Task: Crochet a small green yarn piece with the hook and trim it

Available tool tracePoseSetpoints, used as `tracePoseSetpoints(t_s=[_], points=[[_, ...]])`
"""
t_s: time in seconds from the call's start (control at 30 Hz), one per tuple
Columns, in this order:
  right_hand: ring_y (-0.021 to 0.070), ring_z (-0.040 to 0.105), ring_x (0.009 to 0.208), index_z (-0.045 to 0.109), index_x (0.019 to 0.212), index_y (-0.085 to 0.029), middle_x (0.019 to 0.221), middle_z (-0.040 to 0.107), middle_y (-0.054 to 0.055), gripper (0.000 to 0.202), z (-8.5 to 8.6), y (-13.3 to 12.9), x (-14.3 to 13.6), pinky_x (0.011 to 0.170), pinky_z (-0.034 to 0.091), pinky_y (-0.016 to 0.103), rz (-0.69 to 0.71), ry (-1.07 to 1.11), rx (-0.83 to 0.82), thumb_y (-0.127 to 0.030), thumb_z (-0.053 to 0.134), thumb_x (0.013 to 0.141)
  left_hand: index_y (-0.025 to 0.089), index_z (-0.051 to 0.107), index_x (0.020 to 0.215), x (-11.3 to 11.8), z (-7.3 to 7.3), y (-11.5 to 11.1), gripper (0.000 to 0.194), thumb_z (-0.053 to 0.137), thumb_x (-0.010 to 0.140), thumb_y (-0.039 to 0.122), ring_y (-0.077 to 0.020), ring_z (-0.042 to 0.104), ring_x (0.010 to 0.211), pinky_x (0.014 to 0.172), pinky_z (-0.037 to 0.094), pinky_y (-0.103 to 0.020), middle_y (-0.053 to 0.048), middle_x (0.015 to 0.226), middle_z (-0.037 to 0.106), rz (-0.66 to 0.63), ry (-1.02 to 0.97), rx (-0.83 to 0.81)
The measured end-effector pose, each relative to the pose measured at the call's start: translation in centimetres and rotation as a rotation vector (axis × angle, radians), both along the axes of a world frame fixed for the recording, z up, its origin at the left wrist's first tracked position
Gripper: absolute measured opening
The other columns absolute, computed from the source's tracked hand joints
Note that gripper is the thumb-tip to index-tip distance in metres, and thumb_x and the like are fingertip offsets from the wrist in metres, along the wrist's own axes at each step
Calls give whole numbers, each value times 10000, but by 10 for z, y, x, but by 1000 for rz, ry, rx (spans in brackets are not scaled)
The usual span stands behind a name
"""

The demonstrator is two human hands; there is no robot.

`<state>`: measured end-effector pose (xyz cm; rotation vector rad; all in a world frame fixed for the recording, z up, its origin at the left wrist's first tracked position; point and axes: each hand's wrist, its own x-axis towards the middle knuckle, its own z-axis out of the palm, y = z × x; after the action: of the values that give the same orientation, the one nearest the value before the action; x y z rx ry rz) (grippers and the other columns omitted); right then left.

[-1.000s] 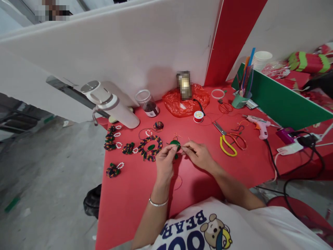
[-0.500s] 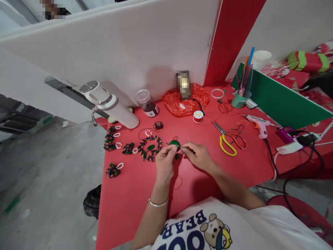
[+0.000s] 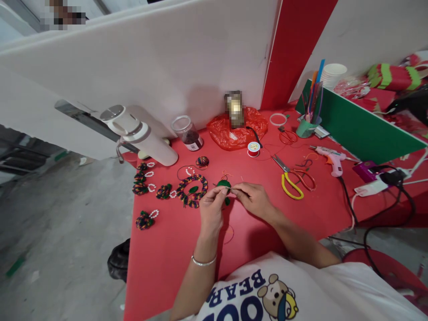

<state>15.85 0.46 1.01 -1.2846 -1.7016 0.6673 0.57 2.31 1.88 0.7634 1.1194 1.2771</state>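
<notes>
Between my hands is a small dark green piece [image 3: 224,183] that looks like yarn or felt. My left hand [image 3: 212,199] pinches it at its lower edge. The fingers of my right hand [image 3: 250,198] are pressed together at its right side on something thin, perhaps a thread or needle, too small to make out. Just left of my left hand lies a braided ring of multicoloured yarn [image 3: 192,191] with a green leaf shape inside it. A small ball of multicoloured yarn [image 3: 202,162] sits behind the ring, near a short row of white beads [image 3: 190,171].
Several yarn pieces with bead loops [image 3: 145,220] line the left side of the red table [image 3: 160,272]. Behind stand a white flask [image 3: 147,138], a jar [image 3: 189,133] and a thread spool [image 3: 253,149]. To the right lie scissors [image 3: 291,178], a glue gun [image 3: 331,159] and a power strip [image 3: 371,187].
Both hands hold almost the same place and pose around the green piece. The whole view has shifted very slightly.
</notes>
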Motion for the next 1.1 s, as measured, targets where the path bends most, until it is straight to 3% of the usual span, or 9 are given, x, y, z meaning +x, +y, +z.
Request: tracePoseSetpoints(t_s=[0.27, 0.43, 0.5, 0.6, 0.7, 0.8, 0.93, 1.0, 1.1], points=[[158, 717, 776, 700, 1134, -235, 1005, 779, 61, 280, -2, 0, 0, 788, 572, 296, -75, 149, -22, -353, 460, 1051, 160, 774, 762, 1, 2, 0, 318, 909, 610, 405, -30, 369, 407, 393, 279, -158, 44, 511, 567, -1, -11, -17], [145, 677, 746, 647, 1136, -212, 947, 743, 54, 326, -1, 2, 1, 729, 529, 273, -113, 141, -92, -397, 385, 1075, 160, 741, 776, 3, 5, -2, 336, 890, 642, 430, -60, 465, 427, 387, 330, -167, 26, 555, 594, -74, -16, -10], [154, 676, 792, 651, 1144, -215, 988, 740, 64, 339, -1, 4, 5, 755, 515, 282, -129, 27, -86, -374, 359, 1081, 160, 732, 781, 4, 5, -3, 346, 891, 646, 437, -44, 408, 389, 380, 308, -164, 50, 509, 544, -83, -26, -12], [205, 665, 910, 691, 1125, -218, 1041, 739, 91, 307, -4, 10, 15, 833, 485, 328, -207, -319, -119, -306, 404, 1062, 156, 723, 778, 5, 4, -3, 382, 907, 620, 451, -20, 290, 365, 363, 210, -153, 86, 458, 448, -93, -47, -35], [263, 633, 980, 745, 1023, -199, 1005, 728, 130, 278, -8, 16, 24, 851, 452, 370, -314, -631, -194, -264, 475, 1023, 154, 710, 769, 7, 2, -6, 403, 913, 608, 462, -19, 277, 384, 377, 195, -154, 92, 464, 420, -110, -55, -53], [282, 620, 1006, 759, 1031, -201, 1027, 722, 138, 269, -8, 19, 30, 838, 443, 380, -346, -727, -246, -289, 506, 1012, 150, 707, 774, 10, 2, -9, 421, 914, 602, 474, -21, 286, 394, 385, 201, -161, 88, 484, 428, -142, -61, -72], [280, 620, 1073, 708, 1217, -214, 1164, 715, 126, 312, -1, 11, 48, 885, 453, 377, -403, -743, -237, -330, 492, 1024, 150, 705, 771, 11, 3, -13, 428, 918, 587, 474, -19, 285, 387, 385, 201, -158, 87, 481, 439, -148, -72, -92], [288, 622, 1092, 668, 1291, -195, 1209, 698, 148, 350, 4, 0, 67, 905, 460, 382, -494, -801, -253, -294, 468, 1022, 152, 705, 764, 10, 4, -13, 413, 917, 586, 458, -17, 290, 380, 381, 201, -157, 79, 485, 470, -139, -92, -86], [329, 646, 1061, 613, 1361, -161, 1185, 689, 195, 405, 12, -18, 94, 850, 489, 400, -635, -927, -411, -271, 468, 999, 155, 708, 765, 10, 4, -14, 368, 899, 614, 432, -18, 320, 382, 376, 212, -159, 47, 532, 551, -141, -117, -67]])
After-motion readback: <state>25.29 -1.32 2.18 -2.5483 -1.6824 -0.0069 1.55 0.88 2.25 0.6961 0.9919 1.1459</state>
